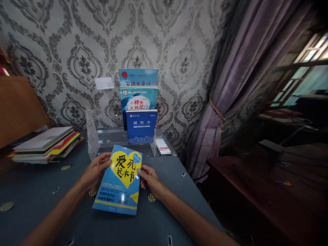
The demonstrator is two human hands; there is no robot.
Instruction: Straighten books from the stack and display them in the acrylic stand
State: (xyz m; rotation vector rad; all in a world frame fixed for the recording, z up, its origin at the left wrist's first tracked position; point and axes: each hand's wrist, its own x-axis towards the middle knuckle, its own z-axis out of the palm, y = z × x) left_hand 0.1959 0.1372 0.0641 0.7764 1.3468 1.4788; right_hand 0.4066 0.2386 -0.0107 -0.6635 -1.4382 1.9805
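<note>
2 cropped forearms [60,205], pixelated item [163,147]

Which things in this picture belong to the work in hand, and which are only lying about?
Belong, it seems:
- left hand
- right hand
- held blue-yellow book
- clear rack
- upright books in it

Apparently just lying about:
- piled books
- pixelated item beside rack

Table [180,186], dark blue-grey with scattered yellow ovals. At 10 o'clock, a pile [47,145] of books and papers; at 12, a clear rack [92,136]; at 1, a blurred pale item [163,147].
</note>
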